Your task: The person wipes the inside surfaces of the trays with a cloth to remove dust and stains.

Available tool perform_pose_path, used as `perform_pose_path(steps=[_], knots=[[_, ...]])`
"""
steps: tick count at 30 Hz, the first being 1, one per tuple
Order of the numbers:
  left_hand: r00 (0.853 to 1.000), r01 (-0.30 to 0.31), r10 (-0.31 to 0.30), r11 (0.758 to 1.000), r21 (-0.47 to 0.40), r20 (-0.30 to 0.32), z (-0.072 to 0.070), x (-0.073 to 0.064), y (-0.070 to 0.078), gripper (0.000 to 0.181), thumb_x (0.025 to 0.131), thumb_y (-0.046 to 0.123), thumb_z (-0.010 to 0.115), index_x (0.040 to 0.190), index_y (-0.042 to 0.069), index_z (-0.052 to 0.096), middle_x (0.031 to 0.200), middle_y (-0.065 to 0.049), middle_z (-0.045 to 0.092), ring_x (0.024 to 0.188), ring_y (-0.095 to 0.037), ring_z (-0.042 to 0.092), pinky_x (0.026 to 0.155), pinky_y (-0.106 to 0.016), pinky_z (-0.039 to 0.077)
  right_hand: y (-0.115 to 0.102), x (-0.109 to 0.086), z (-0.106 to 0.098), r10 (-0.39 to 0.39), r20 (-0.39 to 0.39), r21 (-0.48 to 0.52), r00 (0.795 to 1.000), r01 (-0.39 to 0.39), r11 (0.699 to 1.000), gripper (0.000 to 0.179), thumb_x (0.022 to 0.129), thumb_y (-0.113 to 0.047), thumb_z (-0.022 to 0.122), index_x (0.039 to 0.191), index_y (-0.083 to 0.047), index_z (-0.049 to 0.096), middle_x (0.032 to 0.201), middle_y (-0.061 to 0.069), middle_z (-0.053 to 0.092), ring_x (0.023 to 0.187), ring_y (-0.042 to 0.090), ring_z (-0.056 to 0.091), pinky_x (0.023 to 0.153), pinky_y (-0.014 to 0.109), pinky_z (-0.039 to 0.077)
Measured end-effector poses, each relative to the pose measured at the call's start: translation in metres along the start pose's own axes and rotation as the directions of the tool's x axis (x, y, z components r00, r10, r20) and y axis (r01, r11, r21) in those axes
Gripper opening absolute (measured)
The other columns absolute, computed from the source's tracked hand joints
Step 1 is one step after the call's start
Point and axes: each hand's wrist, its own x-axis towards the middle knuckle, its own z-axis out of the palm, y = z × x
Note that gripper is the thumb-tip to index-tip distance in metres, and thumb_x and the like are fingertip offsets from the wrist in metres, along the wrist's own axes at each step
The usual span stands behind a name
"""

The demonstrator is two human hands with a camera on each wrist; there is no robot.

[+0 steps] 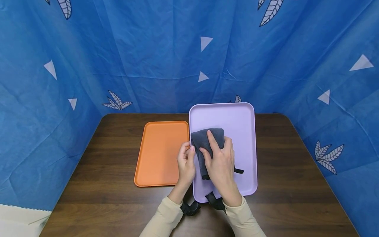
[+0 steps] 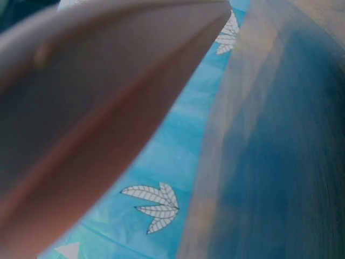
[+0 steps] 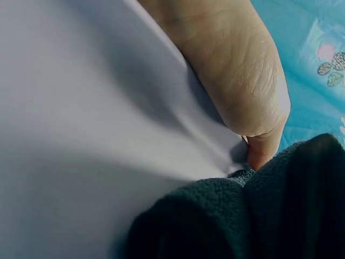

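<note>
My left hand grips the left rim of a lilac tray, its thumb over the edge. My right hand holds a folded dark grey cloth against the tray's inner face, near that rim, with index finger and thumb spread over it and the other fingers along its right side. The cloth has a black edge and a black loop. In the right wrist view, the left thumb lies along the rim, close to the fuzzy cloth. A large blurred shape fills the upper left of the left wrist view.
An orange tray lies on the brown wooden table, just left of the lilac one. Blue curtain with white leaves and triangles hangs behind and at both sides. Black straps are at the wrists.
</note>
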Motion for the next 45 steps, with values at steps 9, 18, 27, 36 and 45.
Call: perform_pose_path(steps=[9, 18, 27, 36, 45], knots=[[1.0, 0.003, -0.003, 1.0, 0.015, -0.021, 0.001, -0.001, 0.002, 0.018, 0.1, 0.0, 0.044, 0.11, -0.012, 0.054, 0.063, -0.02, 0.053, 0.061, -0.001, 0.05, 0.053, -0.021, 0.037, 0.001, 0.0, -0.001, -0.002, 0.0, 0.005, 1.0, 0.002, 1.0, 0.056, 0.077, -0.015, 0.083, 0.129, -0.009, 0.064, 0.111, 0.033, 0.051, 0.097, 0.04, 0.052, 0.078, 0.05, 0.045], [1.0, 0.011, -0.011, 0.999, 0.037, -0.019, 0.001, -0.003, 0.001, 0.017, 0.1, 0.0, 0.044, 0.108, -0.011, 0.054, 0.054, -0.013, 0.038, 0.051, -0.002, 0.039, 0.047, -0.021, 0.032, 0.006, 0.001, -0.004, 0.02, 0.006, 0.022, 1.0, -0.02, 1.0, 0.056, 0.076, -0.015, 0.083, 0.128, -0.009, 0.065, 0.111, 0.033, 0.051, 0.097, 0.039, 0.053, 0.078, 0.051, 0.046], [0.999, 0.025, -0.023, 0.999, 0.048, -0.044, 0.001, -0.002, 0.001, 0.016, 0.1, -0.001, 0.044, 0.106, -0.013, 0.053, 0.057, -0.005, 0.042, 0.057, -0.007, 0.046, 0.052, -0.019, 0.037, 0.015, 0.001, -0.011, 0.064, 0.006, 0.014, 0.998, -0.064, 0.998, 0.056, 0.076, -0.014, 0.083, 0.129, -0.007, 0.064, 0.113, 0.034, 0.05, 0.097, 0.042, 0.054, 0.077, 0.052, 0.047], [0.997, 0.057, -0.056, 0.998, 0.024, -0.052, 0.0, 0.0, 0.006, 0.018, 0.101, 0.001, 0.044, 0.107, -0.014, 0.053, 0.062, 0.002, 0.047, 0.061, -0.007, 0.049, 0.054, -0.019, 0.041, 0.033, 0.003, -0.024, 0.152, -0.002, 0.003, 0.988, -0.152, 0.988, 0.058, 0.078, -0.012, 0.082, 0.131, -0.006, 0.062, 0.115, 0.036, 0.048, 0.099, 0.044, 0.052, 0.074, 0.053, 0.047], [0.996, 0.07, -0.069, 0.997, 0.024, -0.051, -0.001, 0.002, 0.01, 0.019, 0.101, 0.002, 0.044, 0.108, -0.013, 0.053, 0.064, -0.017, 0.052, 0.063, -0.002, 0.051, 0.054, -0.019, 0.043, 0.054, 0.007, -0.04, 0.308, 0.003, 0.001, 0.951, -0.308, 0.951, 0.057, 0.082, -0.01, 0.078, 0.135, -0.005, 0.058, 0.122, 0.035, 0.045, 0.111, 0.042, 0.045, 0.084, 0.056, 0.043]])
